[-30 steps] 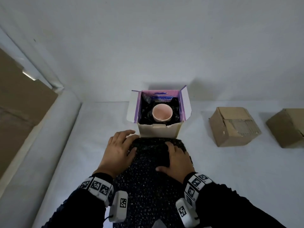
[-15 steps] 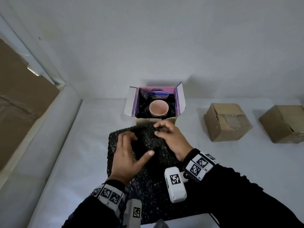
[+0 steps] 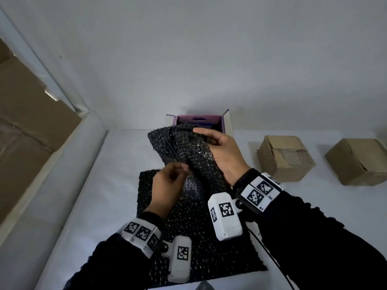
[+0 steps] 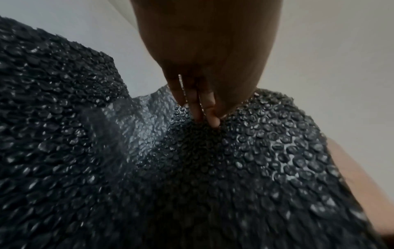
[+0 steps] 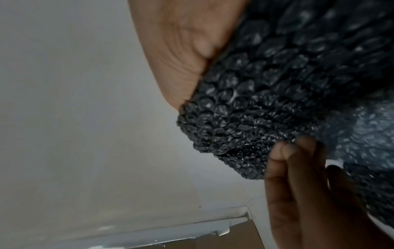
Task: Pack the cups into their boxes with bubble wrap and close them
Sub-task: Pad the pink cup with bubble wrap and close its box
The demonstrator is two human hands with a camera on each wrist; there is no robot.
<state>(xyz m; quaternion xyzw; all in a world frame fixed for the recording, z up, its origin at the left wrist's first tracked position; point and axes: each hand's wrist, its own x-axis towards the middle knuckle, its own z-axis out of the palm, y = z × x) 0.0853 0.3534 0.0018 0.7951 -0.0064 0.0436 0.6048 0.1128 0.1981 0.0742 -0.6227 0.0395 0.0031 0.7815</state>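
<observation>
A black bubble wrap sheet (image 3: 180, 145) hangs in the air in front of the open purple-lined box (image 3: 227, 122) at the back of the table. My right hand (image 3: 209, 139) grips the sheet's upper right edge, thumb on top. My left hand (image 3: 182, 169) pinches its lower edge; in the left wrist view its fingertips (image 4: 210, 116) dig into the bubble wrap (image 4: 255, 151). The right wrist view shows my palm (image 5: 187, 50) against the bubble wrap (image 5: 266, 101). The raised sheet hides the pink cup inside the box.
More black bubble wrap (image 3: 194, 227) lies flat on the white table (image 3: 104, 195) under my wrists. Two closed brown cardboard boxes (image 3: 284, 158) (image 3: 358, 162) stand to the right. A white wall rises behind, and a large brown carton (image 3: 25, 122) is at the left.
Both hands left the flat wrap on the table, took hold of one sheet and lifted it up and forward. The sheet now covers the cup that showed before.
</observation>
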